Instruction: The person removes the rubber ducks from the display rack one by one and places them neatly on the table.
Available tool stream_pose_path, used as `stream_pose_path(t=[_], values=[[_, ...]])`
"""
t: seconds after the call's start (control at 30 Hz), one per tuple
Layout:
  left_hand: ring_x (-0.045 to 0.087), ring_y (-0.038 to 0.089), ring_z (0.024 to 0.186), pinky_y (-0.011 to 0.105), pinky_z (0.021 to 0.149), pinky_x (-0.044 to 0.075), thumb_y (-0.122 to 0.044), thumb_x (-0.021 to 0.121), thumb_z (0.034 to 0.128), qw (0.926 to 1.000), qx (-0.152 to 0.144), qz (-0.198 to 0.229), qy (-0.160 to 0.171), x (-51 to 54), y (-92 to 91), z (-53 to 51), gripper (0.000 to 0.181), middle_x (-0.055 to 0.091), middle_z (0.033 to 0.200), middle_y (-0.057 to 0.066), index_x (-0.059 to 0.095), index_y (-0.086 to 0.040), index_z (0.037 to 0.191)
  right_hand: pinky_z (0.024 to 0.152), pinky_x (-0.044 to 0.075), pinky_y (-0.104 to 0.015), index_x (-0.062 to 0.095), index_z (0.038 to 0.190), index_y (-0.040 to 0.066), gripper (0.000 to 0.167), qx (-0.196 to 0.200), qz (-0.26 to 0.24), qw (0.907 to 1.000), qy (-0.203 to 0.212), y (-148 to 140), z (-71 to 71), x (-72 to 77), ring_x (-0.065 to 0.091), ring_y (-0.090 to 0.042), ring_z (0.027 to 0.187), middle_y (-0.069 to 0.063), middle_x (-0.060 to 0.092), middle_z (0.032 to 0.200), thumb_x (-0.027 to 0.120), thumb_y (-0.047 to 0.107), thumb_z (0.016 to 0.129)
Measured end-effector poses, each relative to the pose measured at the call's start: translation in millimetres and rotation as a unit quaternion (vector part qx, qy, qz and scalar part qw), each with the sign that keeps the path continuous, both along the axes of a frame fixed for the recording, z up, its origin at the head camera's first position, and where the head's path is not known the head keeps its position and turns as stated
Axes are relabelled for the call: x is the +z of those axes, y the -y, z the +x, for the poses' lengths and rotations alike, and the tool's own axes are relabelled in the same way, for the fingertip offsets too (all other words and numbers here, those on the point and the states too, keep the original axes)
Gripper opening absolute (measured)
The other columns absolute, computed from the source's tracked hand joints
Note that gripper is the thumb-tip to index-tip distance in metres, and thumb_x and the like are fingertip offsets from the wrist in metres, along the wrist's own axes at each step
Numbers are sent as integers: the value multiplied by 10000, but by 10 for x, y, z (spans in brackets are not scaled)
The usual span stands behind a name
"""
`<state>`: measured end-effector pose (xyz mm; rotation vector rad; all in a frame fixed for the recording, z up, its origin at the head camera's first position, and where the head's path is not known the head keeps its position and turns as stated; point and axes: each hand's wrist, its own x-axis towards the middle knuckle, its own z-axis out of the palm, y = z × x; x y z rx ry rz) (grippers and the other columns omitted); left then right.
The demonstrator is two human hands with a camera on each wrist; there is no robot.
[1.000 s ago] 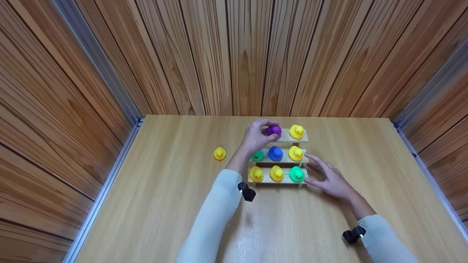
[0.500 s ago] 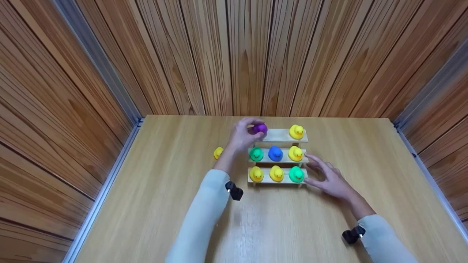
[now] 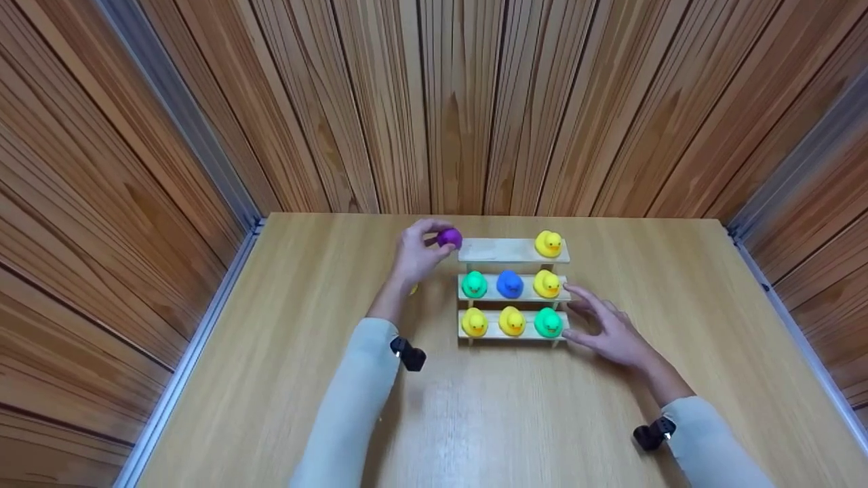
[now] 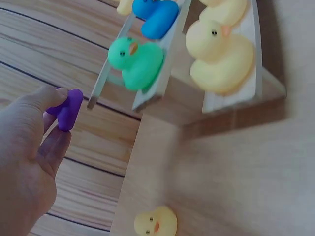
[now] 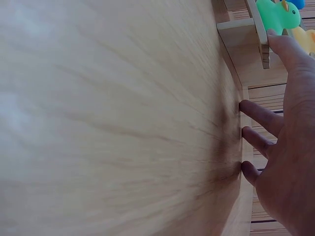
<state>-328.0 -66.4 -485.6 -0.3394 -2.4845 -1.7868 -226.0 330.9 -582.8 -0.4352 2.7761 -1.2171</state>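
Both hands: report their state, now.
Left hand: pinching the small purple toy duck.
Right hand: open, beside the right end of the pale wooden three-tier shelf.

Purple rubber duck (image 3: 450, 238): small, glossy, pinched in the left fingers (image 4: 58, 143), held clear above the table (image 3: 508, 420), just off the left end of the far tier. Facing hard to make out, body partly covered. Three-tier rack (image 3: 498, 251): pale wood, stepped, upright, long side running left to right. Right hand's thumb at near tier's right end. Load, left to right. Near tier: first yellow duck (image 3: 475, 323), second yellow duck (image 3: 512, 322), green duck (image 3: 548, 323). Middle tier: another green duck (image 3: 474, 285), blue duck (image 3: 510, 285), third yellow duck (image 3: 546, 284). Far tier: fourth yellow duck (image 3: 548, 243), right end. All seven sit upright, spaced apart.
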Motion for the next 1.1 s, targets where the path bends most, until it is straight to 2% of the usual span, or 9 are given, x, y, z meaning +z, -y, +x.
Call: stream_pose_path(t=[0.17, 0.3, 0.53, 0.73, 0.93, 1.1], values=[[656, 372, 1440, 493, 1249, 576, 3, 790, 1026, 9999, 52, -79, -44, -56, 176, 6, 366, 709, 1461, 194, 734, -17, 1388, 1241, 237, -826, 347, 1750, 350, 859, 0, -31, 10000, 28, -8, -2, -14, 448, -558, 1584, -255, 614, 1644, 824, 378, 1036], [639, 374, 1462, 521, 1261, 561, -21, 781, 1043, 9997, 149, -168, 118, -105, 319, 18, 367, 696, 1477, 175, 730, -53, 1405, 1241, 241, -831, 346, 1750, 361, 857, -23, 12, 10000, 27, -10, 5, -13, 452, -556, 1580, -248, 616, 1644, 821, 392, 1036], [613, 398, 1489, 555, 1281, 535, 4, 757, 1048, 9993, 197, -118, 304, -190, 605, 36, 382, 669, 1499, 192, 708, -25, 1425, 1250, 225, -844, 347, 1745, 375, 854, 7, -32, 10000, 12, 0, 6, -3, 455, -553, 1590, -234, 623, 1644, 819, 394, 1034], [608, 404, 1488, 577, 1295, 517, 28, 747, 1043, 9982, 393, -63, 445, -261, 822, 41, 364, 673, 1496, 213, 719, -20, 1403, 1237, 265, -843, 354, 1741, 382, 848, -8, -1, 10000, -17, -8, 5, -1, 466, -551, 1582, -230, 628, 1641, 821, 406, 1034], [618, 392, 1464, 548, 1285, 534, 46, 743, 1041, 9976, 522, -151, 426, -331, 944, 50, 358, 684, 1483, 218, 720, -9, 1393, 1241, 254, -844, 341, 1743, 396, 850, -35, 3, 10000, 62, -16, 11, -2, 449, -545, 1590, -231, 610, 1658, 815, 415, 1037], [629, 387, 1456, 537, 1276, 545, 62, 749, 1029, 9971, 607, -213, 402, -391, 988, 72, 358, 688, 1483, 226, 724, 8, 1382, 1236, 252, -810, 341, 1750, 368, 859, -16, -26, 10000, 45, -1, 5, -3, 443, -546, 1594, -242, 603, 1663, 820, 406, 1038]])
